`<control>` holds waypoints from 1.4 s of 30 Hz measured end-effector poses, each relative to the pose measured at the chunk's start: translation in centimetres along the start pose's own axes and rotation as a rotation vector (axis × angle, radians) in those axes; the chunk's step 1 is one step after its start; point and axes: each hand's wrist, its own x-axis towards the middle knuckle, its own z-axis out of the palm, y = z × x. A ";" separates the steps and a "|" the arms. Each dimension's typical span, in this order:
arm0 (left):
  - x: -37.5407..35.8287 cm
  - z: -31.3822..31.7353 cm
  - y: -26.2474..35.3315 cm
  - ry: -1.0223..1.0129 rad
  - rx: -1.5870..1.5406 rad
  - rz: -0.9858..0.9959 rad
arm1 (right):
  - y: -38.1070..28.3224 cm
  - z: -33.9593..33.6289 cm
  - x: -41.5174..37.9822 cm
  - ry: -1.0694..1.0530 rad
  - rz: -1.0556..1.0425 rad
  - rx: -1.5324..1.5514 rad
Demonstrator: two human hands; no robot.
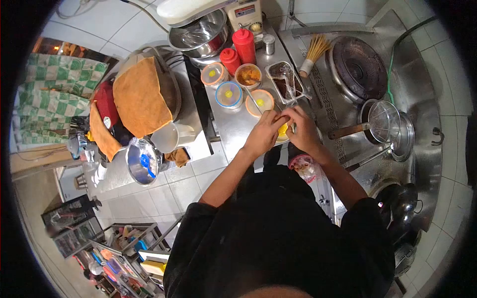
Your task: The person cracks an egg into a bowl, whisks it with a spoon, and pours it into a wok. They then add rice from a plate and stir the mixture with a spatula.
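Note:
My left hand [265, 130] and my right hand [302, 130] meet at the counter's front edge, with the fingers of both pinched close together. What they hold is too small and too covered to make out. Just below the fingertips, a small container with yellow contents [282, 131] shows partly between the hands. Beyond the left hand is a tub with an orange-rimmed lid [260, 103], beside a blue-rimmed tub [229, 94]. Past the right hand lies a metal tray of dark sauce [285, 82], partly covered by crumpled clear plastic. An open tub of orange sauce [248, 75] has a spoon in it.
Red squeeze bottles [243, 45] and a metal shaker [269, 44] stand behind the tubs, near a stand mixer [208, 10]. A wire strainer [384, 122], bamboo brush [314, 53] and dark round lid [358, 68] are on the right. A metal bowl [142, 161] sits left.

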 end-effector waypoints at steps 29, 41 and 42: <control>-0.7 -0.3 6.2 -0.172 -0.057 0.112 | 9.5 2.7 -21.9 0.255 1.190 0.817; -9.4 2.9 -2.5 -0.365 -0.918 -1.051 | 7.1 1.7 -5.5 0.216 0.417 -0.127; -8.6 3.6 -2.4 -0.301 -1.030 -1.148 | 8.4 2.3 -4.3 0.209 0.396 -0.126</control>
